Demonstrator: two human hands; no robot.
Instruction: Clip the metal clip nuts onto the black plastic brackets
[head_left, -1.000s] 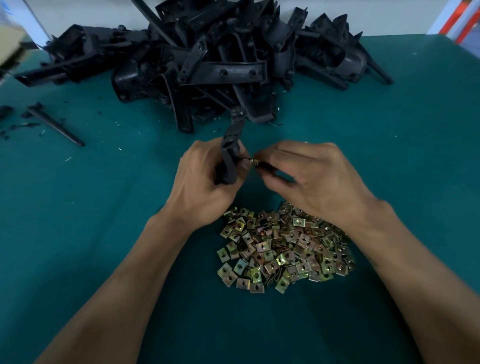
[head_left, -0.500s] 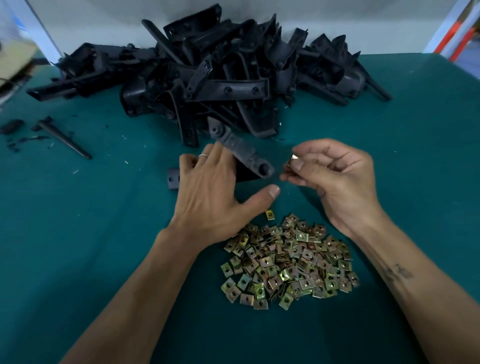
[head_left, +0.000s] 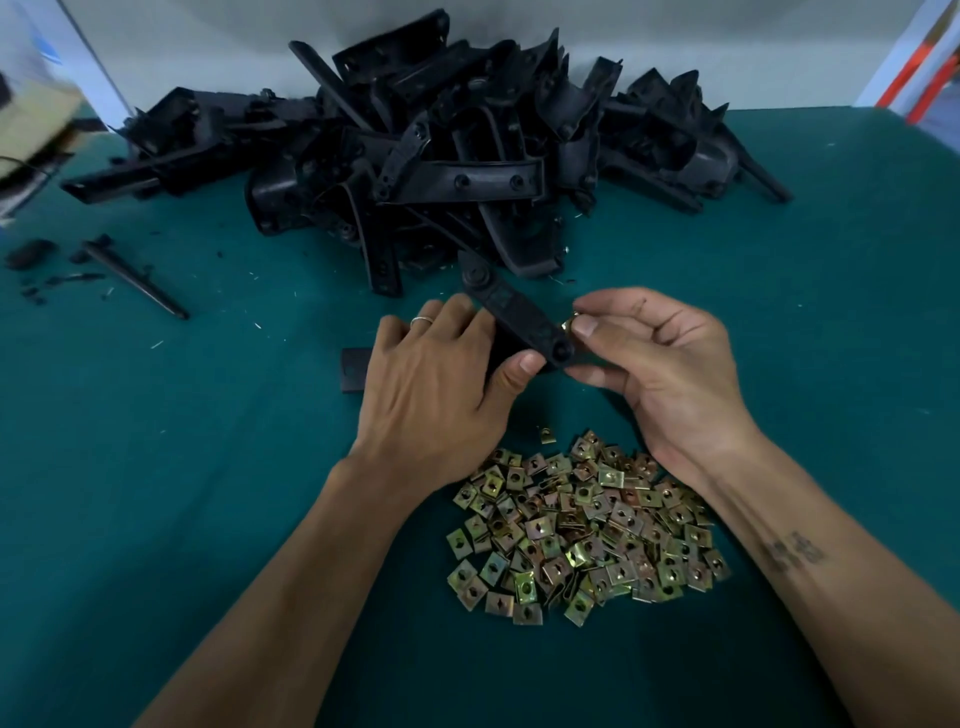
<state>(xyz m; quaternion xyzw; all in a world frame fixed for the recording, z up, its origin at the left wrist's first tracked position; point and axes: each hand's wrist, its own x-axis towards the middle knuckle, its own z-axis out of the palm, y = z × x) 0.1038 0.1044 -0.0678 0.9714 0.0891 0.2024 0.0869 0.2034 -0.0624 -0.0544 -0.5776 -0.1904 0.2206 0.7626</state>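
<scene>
Near the middle of the green table (head_left: 156, 467), the left hand (head_left: 436, 384) grips a flat black plastic bracket (head_left: 519, 317) while the right hand (head_left: 670, 364) pinches a small brass-coloured metal clip nut (head_left: 568, 326) just beside its near end. The person should hold the bracket steady, line the nut's open mouth square with that edge, and push until its hole sits over the bracket's hole.

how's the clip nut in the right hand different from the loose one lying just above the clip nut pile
The pinched clip nut is held off the table between the right hand's thumb and fingers, at the end of the black bracket; the loose clip nut lies on the green table, touching nothing. The pinched one is mostly hidden by fingertips; the loose one shows whole, apart from the pile. Both are small brass-coloured metal pieces.
</scene>
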